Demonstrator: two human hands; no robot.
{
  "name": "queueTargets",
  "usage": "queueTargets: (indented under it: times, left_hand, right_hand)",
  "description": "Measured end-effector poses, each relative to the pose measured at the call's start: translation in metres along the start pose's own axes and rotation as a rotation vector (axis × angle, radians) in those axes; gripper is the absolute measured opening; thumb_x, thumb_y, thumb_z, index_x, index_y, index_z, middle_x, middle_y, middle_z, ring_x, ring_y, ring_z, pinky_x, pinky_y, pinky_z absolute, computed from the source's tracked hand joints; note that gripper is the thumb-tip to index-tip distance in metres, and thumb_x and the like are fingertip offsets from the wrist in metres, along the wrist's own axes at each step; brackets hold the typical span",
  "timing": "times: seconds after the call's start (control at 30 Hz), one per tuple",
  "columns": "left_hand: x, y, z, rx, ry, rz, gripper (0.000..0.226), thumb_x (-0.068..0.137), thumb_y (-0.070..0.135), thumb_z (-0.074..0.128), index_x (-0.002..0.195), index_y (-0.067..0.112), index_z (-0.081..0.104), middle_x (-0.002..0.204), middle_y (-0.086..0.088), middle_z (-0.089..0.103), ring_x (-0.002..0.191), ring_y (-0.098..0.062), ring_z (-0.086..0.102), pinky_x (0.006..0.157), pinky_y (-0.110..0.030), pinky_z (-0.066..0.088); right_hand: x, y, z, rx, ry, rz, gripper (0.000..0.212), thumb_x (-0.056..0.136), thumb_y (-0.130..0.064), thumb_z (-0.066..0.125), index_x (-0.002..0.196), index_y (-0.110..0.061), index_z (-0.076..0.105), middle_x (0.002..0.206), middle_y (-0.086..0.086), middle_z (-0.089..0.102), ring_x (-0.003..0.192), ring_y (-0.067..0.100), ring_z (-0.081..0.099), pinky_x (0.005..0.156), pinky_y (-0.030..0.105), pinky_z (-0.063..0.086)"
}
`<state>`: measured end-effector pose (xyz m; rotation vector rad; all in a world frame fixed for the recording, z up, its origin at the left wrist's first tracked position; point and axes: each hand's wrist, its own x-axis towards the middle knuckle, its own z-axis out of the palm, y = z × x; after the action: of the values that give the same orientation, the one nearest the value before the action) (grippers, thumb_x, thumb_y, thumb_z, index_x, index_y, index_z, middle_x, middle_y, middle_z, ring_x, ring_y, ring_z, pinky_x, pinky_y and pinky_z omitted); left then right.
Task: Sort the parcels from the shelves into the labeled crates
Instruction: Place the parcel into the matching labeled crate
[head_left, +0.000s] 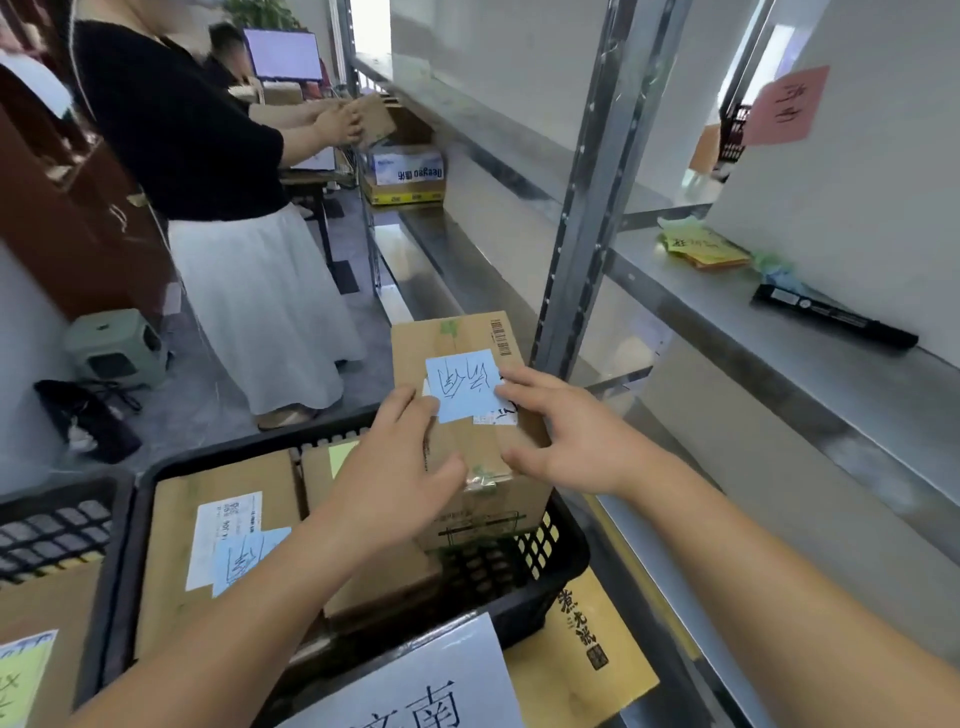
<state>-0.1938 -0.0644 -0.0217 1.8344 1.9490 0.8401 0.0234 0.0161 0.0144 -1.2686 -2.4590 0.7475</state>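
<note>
parcel (467, 415) upright between hands (488, 452)

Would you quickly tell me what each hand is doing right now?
Left hand: open, fingers resting on the cardboard parcel.
Right hand: open, fingertips touching the same parcel.

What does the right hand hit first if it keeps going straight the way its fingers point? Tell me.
The right hand points forward and left, and its fingers already touch the blue note on top of the cardboard parcel; it would likely press that note first.
</note>
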Motion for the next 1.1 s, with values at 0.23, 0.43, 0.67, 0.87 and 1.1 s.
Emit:
queueTargets:
  times: [0.23, 0.43, 0.67, 0.87, 1.1]
  left_hand:
    - [-0.006, -0.004, 0.008, 0.009, 0.056, -0.104, 0.084, 0.072, 0.066, 0.041, 0.147, 0.029, 0.037, 0.157, 0.022, 0.016, 0.132, -0.005, 0.034, 0.094, -0.026, 0.032]
    - [-0.021, 0.007, 0.017, 0.037, 0.108, -0.154, 0.083, 0.071, 0.069, 0.043, 0.144, 0.029, 0.044, 0.16, 0.013, 0.024, 0.132, 0.0, 0.029, 0.1, -0.024, 0.028]
    - [-0.022, 0.013, 0.033, -0.025, 0.051, -0.242, 0.076, 0.074, 0.059, 0.051, 0.141, 0.023, 0.047, 0.155, 0.007, 0.035, 0.134, -0.015, 0.042, 0.108, -0.043, 0.043]
    - [-0.031, -0.009, 0.066, -0.015, -0.023, -0.274, 0.068, 0.088, 0.041, 0.068, 0.148, 0.023, 0.041, 0.163, 0.008, 0.024, 0.14, -0.011, 0.035, 0.113, -0.03, 0.036]
    - [-0.004, -0.013, 0.093, 0.056, -0.058, -0.239, 0.073, 0.088, 0.049, 0.062, 0.15, 0.022, 0.037, 0.166, 0.004, 0.015, 0.145, -0.015, 0.032, 0.108, -0.033, 0.039]
  right_hand:
    - [0.021, 0.011, 0.007, 0.061, -0.051, -0.057, 0.097, 0.065, -0.067, 0.063, 0.153, -0.027, 0.05, 0.16, -0.032, 0.029, 0.141, -0.014, 0.027, 0.118, 0.021, 0.027]
    - [0.02, 0.019, 0.008, 0.049, -0.124, -0.106, 0.096, 0.067, -0.06, 0.056, 0.156, -0.028, 0.044, 0.163, -0.03, 0.024, 0.145, -0.008, 0.028, 0.12, 0.027, 0.031]
    - [0.025, 0.024, 0.002, -0.065, -0.184, -0.193, 0.041, 0.076, -0.046, 0.064, 0.112, -0.028, 0.067, 0.157, -0.022, 0.037, 0.13, 0.004, 0.047, 0.097, 0.031, 0.047]
    - [0.021, 0.046, 0.042, -0.045, -0.265, -0.139, 0.043, 0.082, -0.034, 0.066, 0.125, -0.028, 0.063, 0.165, -0.012, 0.029, 0.144, 0.012, 0.04, 0.099, 0.024, 0.037]
    - [0.032, 0.068, 0.057, -0.019, -0.294, -0.023, 0.051, 0.081, -0.026, 0.07, 0.13, -0.028, 0.059, 0.168, -0.006, 0.025, 0.153, 0.007, 0.022, 0.119, 0.035, 0.035]
